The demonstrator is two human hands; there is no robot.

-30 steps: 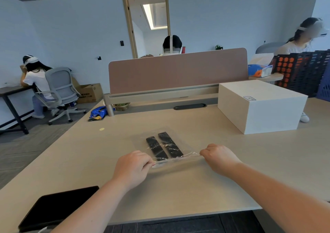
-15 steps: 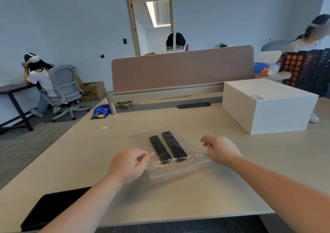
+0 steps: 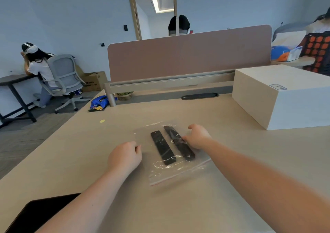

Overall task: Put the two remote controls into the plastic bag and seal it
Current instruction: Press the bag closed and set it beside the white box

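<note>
Fingers of both hands have left the zip edge: left hand curled loosely beside the plastic bag, right hand pinching film over the right remote. Both remotes inside, flat on the surface; sealing likely finished.

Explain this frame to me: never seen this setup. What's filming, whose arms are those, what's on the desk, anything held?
No robot here. A camera worn on a person's head looks forward and down, so the arms are the wearer's own. On the desk lies a clear plastic bag with two black remote controls inside, side by side. The right hand touches the bag at the right remote; the left hand rests at its left edge. Nothing is lifted. A white box sits at the right, a dark tablet near left.
</note>
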